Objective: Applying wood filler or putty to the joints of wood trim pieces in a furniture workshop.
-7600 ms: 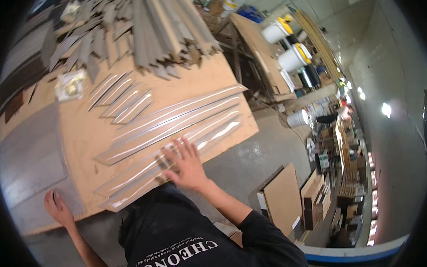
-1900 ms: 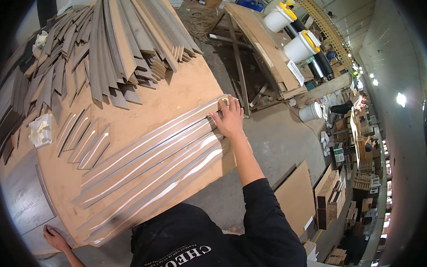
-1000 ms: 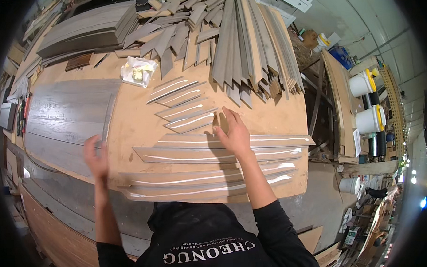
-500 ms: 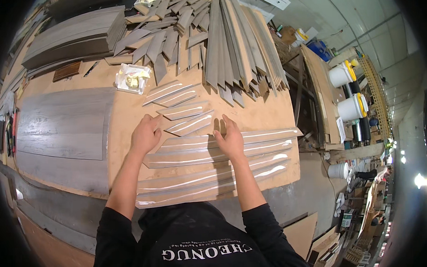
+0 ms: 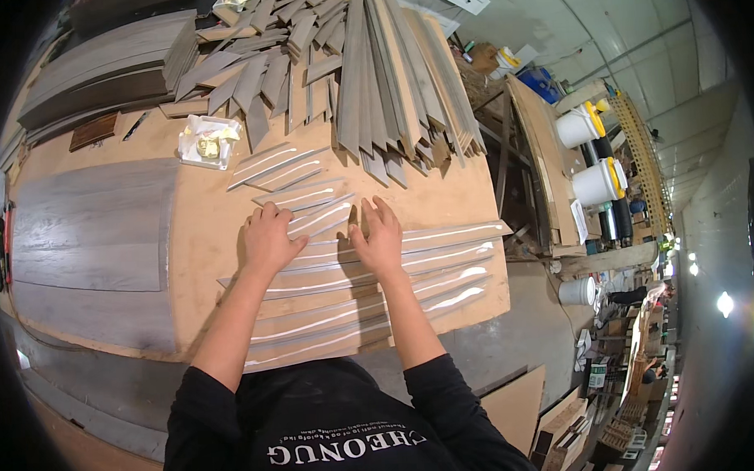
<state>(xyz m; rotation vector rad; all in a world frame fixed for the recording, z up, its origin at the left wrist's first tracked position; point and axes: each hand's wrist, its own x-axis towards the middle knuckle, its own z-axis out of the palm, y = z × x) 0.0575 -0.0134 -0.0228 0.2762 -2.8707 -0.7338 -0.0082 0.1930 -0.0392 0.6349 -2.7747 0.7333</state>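
Several short, angled wood strips lie on the table, each with a line of white glue along it. My left hand (image 5: 271, 237) is at the left end of the nearest short glued strip (image 5: 322, 216), covering that end. Its thumb and fingers are apart, and whether they touch the strip is hard to tell. Beside the strip's right tip is my right hand (image 5: 379, 238), fingers spread and holding nothing. Below and between my forearms, long glued strips (image 5: 444, 259) lie side by side, partly hidden by my arms. Two more short glued strips (image 5: 279, 166) rest farther up.
A grey wood panel (image 5: 95, 237) lies at the left, with stacked boards (image 5: 105, 70) behind it. Grey strips (image 5: 388, 86) are heaped at the back. A white tray with a yellowish lump (image 5: 209, 143) sits left of the glued pieces. White buckets (image 5: 593, 182) stand beyond the right edge.
My left hand has moved right, onto the end of the short strip. My right hand remains near the strip's other tip. The whole view has shifted slightly.
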